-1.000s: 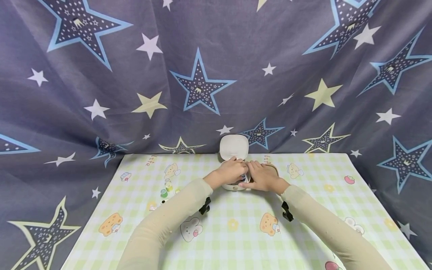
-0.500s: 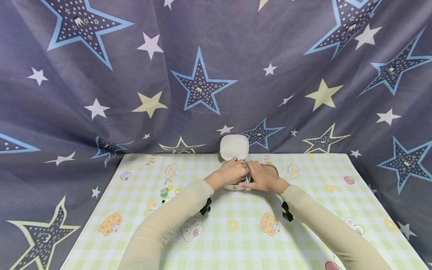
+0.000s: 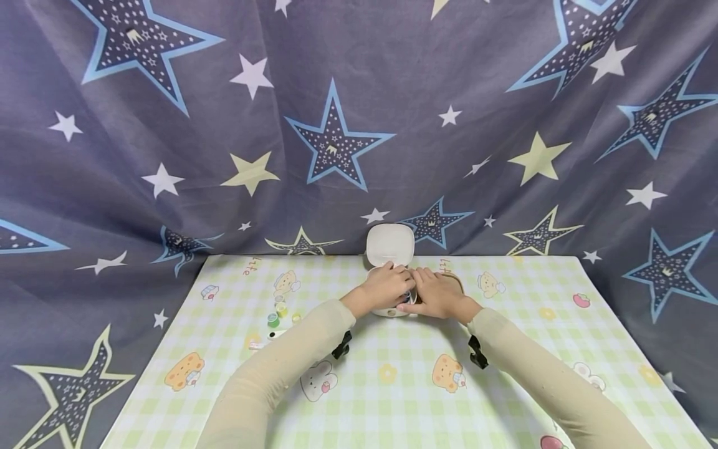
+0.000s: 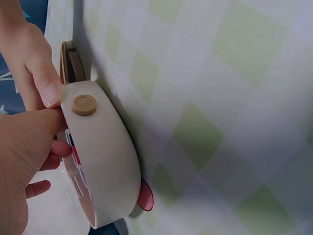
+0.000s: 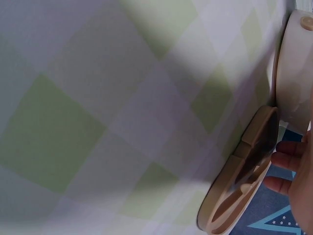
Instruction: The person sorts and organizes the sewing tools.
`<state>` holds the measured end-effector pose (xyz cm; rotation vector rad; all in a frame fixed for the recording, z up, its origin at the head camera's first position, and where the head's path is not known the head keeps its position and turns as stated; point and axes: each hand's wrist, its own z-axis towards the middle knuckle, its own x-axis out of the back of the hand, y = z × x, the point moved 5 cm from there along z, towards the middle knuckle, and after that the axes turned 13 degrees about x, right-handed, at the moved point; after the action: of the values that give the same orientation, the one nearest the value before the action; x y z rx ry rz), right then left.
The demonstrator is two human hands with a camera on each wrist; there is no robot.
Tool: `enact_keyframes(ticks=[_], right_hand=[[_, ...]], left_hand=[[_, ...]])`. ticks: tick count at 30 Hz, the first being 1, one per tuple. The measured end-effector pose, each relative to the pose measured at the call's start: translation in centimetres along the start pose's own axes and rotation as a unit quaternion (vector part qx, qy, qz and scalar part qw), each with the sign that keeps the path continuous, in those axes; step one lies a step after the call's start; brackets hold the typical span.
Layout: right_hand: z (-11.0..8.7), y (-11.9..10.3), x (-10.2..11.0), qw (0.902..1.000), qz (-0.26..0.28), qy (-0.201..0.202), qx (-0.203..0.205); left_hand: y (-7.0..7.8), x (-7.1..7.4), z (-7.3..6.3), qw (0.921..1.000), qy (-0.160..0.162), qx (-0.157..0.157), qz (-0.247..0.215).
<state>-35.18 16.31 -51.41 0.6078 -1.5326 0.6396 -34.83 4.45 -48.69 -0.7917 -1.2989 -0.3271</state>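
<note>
A white box (image 3: 387, 312) with a round tan knob (image 4: 84, 105) on its front stands at the table's back, its white lid (image 3: 390, 244) raised. My left hand (image 3: 386, 287) reaches over the rim into it; those fingertips are hidden inside, and I cannot tell whether they grip anything. Colourful flat contents (image 4: 75, 149) show past the rim. My right hand (image 3: 440, 295) lies at the box's right side with fingers extended, its thumb (image 4: 50, 93) at the front rim near my left index finger. Below the right fingers is a tan compartmented tray (image 5: 210, 205).
Small green (image 3: 273, 320) and yellow pots (image 3: 282, 309), a white piece with a black spot (image 3: 276, 335) and a pinkish piece (image 3: 255, 345) lie left of my left forearm. A starry curtain (image 3: 331, 206) hangs right behind the checked tablecloth (image 3: 387, 405).
My left fingers have shifted slightly within the box opening, and the bluish thing beneath them shows less. My right hand, the box and the small pots have stayed in place.
</note>
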Motion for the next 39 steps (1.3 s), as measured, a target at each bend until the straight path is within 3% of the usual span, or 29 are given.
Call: enact_keyframes(ticks=[15, 22, 26, 31, 35, 39], right_hand=[[0.0, -0.2, 0.1, 1.0000, 0.002, 0.004, 0.002], [0.0, -0.1, 0.0, 1.0000, -0.001, 0.002, 0.008], [0.0, -0.2, 0.0, 0.9999, 0.000, 0.003, 0.012], [0.0, -0.1, -0.2, 0.9998, 0.014, 0.009, 0.014], [0.1, 0.2, -0.6, 0.9993, 0.023, 0.025, 0.017], [0.1, 0.4, -0.9, 0.9988, 0.030, 0.034, 0.016]], left_hand=[[0.0, -0.1, 0.1, 0.9998, 0.014, 0.001, -0.012], [-0.9, 0.9, -0.1, 0.9977, 0.031, 0.012, -0.059], [-2.3, 2.3, -0.8, 0.9943, 0.048, 0.043, -0.085], [-4.8, 3.6, -2.5, 0.9865, 0.054, 0.107, -0.111], [-7.2, 3.8, -4.8, 0.9747, 0.065, 0.160, -0.142], [-9.4, 3.1, -7.5, 0.9640, 0.076, 0.205, -0.150]])
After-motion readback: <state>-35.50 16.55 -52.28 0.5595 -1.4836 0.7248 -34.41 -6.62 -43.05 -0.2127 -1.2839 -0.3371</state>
